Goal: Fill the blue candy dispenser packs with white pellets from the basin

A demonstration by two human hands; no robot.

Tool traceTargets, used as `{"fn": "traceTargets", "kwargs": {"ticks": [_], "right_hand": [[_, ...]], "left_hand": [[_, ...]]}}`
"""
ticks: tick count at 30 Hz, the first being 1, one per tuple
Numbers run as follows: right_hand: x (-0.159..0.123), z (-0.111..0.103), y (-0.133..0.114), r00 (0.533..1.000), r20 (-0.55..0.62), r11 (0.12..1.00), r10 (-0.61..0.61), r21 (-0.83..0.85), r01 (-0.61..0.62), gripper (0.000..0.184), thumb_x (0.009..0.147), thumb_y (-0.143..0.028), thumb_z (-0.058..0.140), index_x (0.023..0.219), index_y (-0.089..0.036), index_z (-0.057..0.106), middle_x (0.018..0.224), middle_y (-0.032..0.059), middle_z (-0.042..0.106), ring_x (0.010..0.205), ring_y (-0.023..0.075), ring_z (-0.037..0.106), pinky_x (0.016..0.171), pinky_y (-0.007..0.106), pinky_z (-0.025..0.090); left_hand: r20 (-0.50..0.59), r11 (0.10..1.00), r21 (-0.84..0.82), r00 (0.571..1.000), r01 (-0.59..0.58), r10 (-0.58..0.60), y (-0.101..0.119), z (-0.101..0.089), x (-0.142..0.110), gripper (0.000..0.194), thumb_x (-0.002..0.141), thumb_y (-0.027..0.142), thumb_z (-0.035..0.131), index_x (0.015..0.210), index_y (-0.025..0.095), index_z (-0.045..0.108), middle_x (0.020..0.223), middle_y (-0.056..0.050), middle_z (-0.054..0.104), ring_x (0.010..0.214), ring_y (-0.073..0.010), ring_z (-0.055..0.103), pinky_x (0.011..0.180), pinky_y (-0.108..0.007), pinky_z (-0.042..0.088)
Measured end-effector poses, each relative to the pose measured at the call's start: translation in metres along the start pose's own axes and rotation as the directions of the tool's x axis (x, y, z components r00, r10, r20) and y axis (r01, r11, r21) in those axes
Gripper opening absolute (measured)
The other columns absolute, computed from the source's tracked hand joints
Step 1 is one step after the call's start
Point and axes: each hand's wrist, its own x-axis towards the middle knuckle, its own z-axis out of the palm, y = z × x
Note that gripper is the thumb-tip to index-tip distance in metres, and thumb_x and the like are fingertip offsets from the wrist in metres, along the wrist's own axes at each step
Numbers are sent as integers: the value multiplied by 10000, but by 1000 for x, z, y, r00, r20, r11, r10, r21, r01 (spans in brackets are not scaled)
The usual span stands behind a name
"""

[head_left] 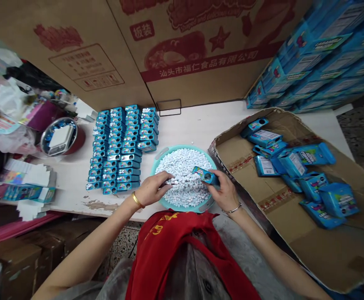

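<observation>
Small white candies (pixel 185 160) fill a round turquoise basin (pixel 155 166) in front of me. My left hand (pixel 153 188) is at the basin's left side, its fingers and thumb curled together around a few of the candies. The tips are partly hidden among them. In my right hand (pixel 224 191), over the basin's right side, is a small blue candy box (pixel 205 175), gripped between thumb and fingers. The box is tilted toward the left, and a dark round hole shows in its face.
Rows of blue boxes (pixel 116 150), several topped with white candies, stand left of the basin. A cardboard carton (pixel 244 183) with loose blue boxes lies right. Stacked blue packs (pixel 310 62) rise behind it. Large cartons (pixel 182 87) wall the back. A metal bowl (pixel 76 139) sits left.
</observation>
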Motion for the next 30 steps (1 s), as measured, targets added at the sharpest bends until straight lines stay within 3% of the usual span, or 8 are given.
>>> {"fn": "traceTargets", "kwargs": {"ticks": [6,9,13,16,19,22,25,30], "right_hand": [[2,10,-7,987,47,987,-152,-48,154,392,807,-159,519,1197,-209,516,1113,106,654,1037,269,610,880,438,513],[1,13,-9,983,54,983,-175,-51,178,389,813,-163,521,1200,-203,510,1121,110,654,1047,273,608,895,450,510],[1,17,-9,984,49,984,-173,-25,174,390,825,-177,527,1213,-206,501,1132,113,652,1040,267,615,887,446,518],[0,17,-7,987,42,987,-158,-4,158,399,831,-190,532,1227,-216,497,1138,112,650,1051,266,615,895,451,515],[0,14,-4,994,19,994,-109,16,108,387,833,-217,547,1218,-221,504,1123,108,655,1042,265,620,895,442,513],[1,6,1,1000,-17,999,-3,39,4,380,833,-291,587,1199,-221,511,1093,100,657,989,258,633,859,416,520],[3,-2,6,995,-57,994,87,63,-84,381,824,-368,621,1163,-227,521,1060,84,656,942,243,636,828,389,517],[5,-9,7,981,-95,983,166,90,-158,401,799,-422,653,1120,-222,521,1009,62,641,906,226,616,803,365,497]], "left_hand": [[173,940,341,983,2,-65,51,-35,18,183,915,223,453,1062,156,539,1037,-85,627,940,-208,614,776,-316,493],[223,852,524,964,8,-147,80,-44,26,189,908,152,423,1058,139,538,990,-98,625,852,-216,632,688,-316,500],[241,782,623,959,-36,-148,111,-49,31,204,910,91,384,1013,134,554,933,-106,613,825,-212,627,639,-292,491],[222,787,615,968,-45,-118,112,-52,28,195,923,114,385,985,142,568,916,-105,605,848,-215,615,653,-296,492],[122,806,588,976,74,-179,78,-50,21,182,931,169,407,1032,161,558,953,-90,609,891,-223,615,677,-305,493],[87,797,556,936,238,-340,21,-28,11,184,927,210,429,1055,156,550,1007,-96,613,912,-230,625,695,-314,492],[155,816,490,890,307,-428,-26,21,9,199,904,146,428,1062,156,549,1057,-109,613,965,-232,621,755,-328,488],[105,924,170,926,343,-363,-41,106,38,262,910,180,422,1157,168,508,1160,-115,600,1065,-224,590,893,-342,469]]}}
